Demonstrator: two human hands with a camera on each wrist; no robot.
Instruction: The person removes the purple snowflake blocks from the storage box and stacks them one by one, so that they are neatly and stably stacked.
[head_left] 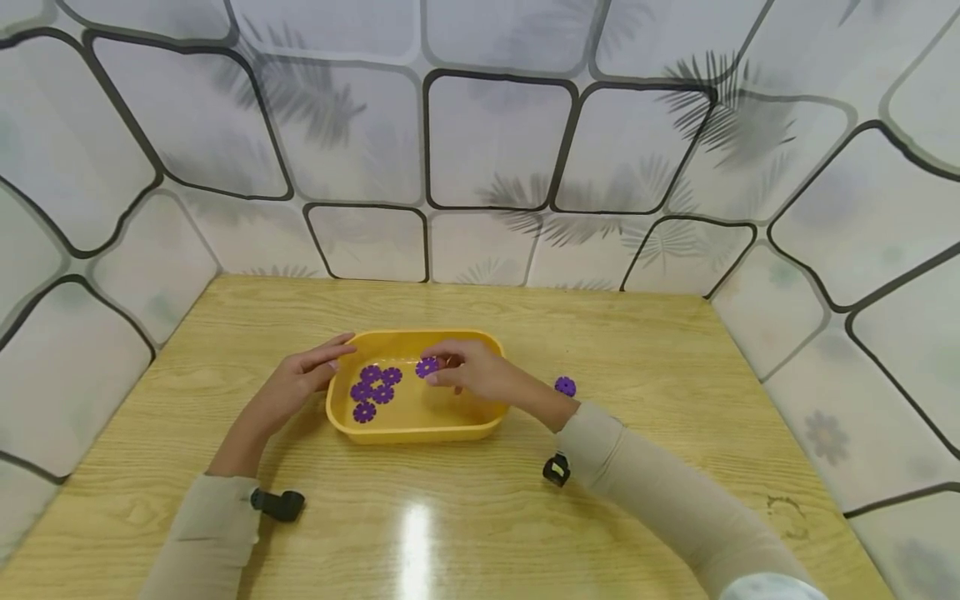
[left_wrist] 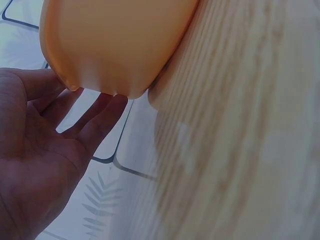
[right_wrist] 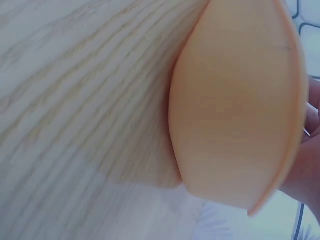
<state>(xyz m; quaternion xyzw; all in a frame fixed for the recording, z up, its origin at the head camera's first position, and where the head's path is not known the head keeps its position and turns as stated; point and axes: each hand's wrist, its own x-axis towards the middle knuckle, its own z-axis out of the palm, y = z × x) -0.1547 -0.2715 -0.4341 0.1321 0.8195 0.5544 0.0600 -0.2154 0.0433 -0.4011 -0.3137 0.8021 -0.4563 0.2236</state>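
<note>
Got a thin purple plastic disc with a notched, gear-like edge [head_left: 427, 367] at the right-hand grip [head_left: 478, 372], over the right-centre part of a yellow rounded-rectangular plastic tray [head_left: 416, 436]. Pinching it by its near edge, thumb against finger, closed down to about disc thickness. Can't tell whether it's touching the tray floor. Mostly lost behind the tray wall in the right wrist view, so reading the pinch from the head view only. At the tray's left end, touching rim and outer wall with the left-hand grip [head_left: 296, 385], fingers fairly straight, wrapped round nothing. Inside, toward the left: five similar purple discs [head_left: 383, 393], bunched close. Out on the pale yellow wood-grain table [head_left: 337, 533], past the tray's right end and partly behind the right forearm [head_left: 551, 400]: one loose purple disc [head_left: 566, 386]. Handling, judging by looks: probably very light, stiff, a bit slick on the flat faces; maybe weak at the teeth if bent. Best taken near the rim, thumb and finger on opposite faces, lightly. Likely fiddly to lift when flat; better tipped up by an edge first.
</note>
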